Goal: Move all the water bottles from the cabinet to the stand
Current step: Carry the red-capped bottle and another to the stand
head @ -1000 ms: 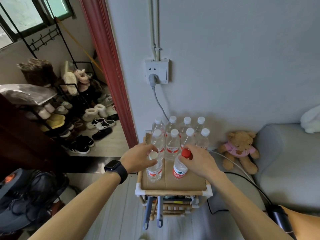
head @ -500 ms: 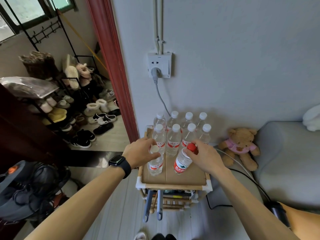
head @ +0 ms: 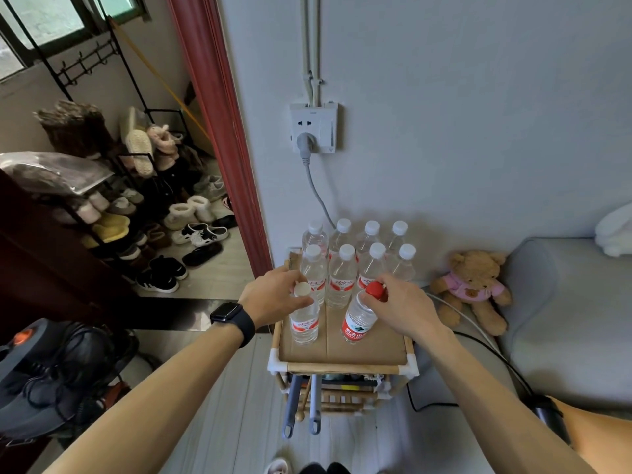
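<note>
A small bamboo stand (head: 342, 367) with a cardboard top stands against the wall. Several clear water bottles (head: 342, 268) with white caps fill its back half in two rows. My left hand (head: 277, 295) grips the neck of a white-capped bottle (head: 304, 323) standing upright at the front left of the stand. My right hand (head: 400, 307) holds a red-capped bottle (head: 357, 323) by its neck; this bottle leans to the right with its base on the cardboard. The cabinet is out of view.
A teddy bear (head: 473, 289) sits on the floor right of the stand, beside a grey sofa (head: 564, 319). A wall socket (head: 313, 131) with a grey cable hangs above the bottles. A shoe rack (head: 113, 206) fills the doorway at left. Two grey handles (head: 301, 405) hang under the stand.
Both hands stay on their bottles on the stand. The red-capped bottle has tipped from upright to a lean toward the right. The view has shifted slightly downward.
</note>
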### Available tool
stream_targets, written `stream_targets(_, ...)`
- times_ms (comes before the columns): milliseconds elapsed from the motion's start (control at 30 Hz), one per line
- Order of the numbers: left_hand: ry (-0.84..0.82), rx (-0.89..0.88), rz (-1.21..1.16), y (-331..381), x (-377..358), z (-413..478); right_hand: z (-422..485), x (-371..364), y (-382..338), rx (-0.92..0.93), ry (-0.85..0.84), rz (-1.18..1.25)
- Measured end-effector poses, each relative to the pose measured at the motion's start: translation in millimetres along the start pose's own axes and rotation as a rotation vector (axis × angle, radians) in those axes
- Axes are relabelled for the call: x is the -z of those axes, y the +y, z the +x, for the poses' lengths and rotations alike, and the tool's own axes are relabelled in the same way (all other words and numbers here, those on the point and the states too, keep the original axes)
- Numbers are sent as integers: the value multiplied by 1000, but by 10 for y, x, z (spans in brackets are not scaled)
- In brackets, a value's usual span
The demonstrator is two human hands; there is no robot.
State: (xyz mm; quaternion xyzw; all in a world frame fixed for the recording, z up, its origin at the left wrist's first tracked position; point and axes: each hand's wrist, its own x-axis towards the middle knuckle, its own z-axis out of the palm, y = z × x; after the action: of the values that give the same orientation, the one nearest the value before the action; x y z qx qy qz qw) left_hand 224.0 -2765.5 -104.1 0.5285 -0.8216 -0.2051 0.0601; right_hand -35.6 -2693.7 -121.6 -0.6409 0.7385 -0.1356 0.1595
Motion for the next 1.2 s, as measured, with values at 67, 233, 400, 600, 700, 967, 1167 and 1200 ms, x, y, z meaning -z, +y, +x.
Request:
stream_targets(67,-20,-18,24,12,32,44,-1,-14,-5,6,-3,23)
stream_targets(233,-36,-46,14,18,26,94,-18,-25,19,-14,-11,36)
stream_targets(400,-25,-56,-58,91,-36,134,-30,-56,33,-23,-13,6)
stream_targets(600,51,-34,-162,85,-183,58,-24,-85,39,-51,-30,-38)
stream_targets(700,79,41,-260,-6,-321,-24,-37,-141,68,-63,-57,-89)
stream_targets(967,73,125,-489,43,-575,-47,-32,-209,-49,-11,-16,84)
stream_targets(1167,108,158,-581,85,-622,12,46,-317,-188,-3,64,128)
stream_targets(1200,109,156,-569,87,-628,15,46,-336,-231,10,89,140)
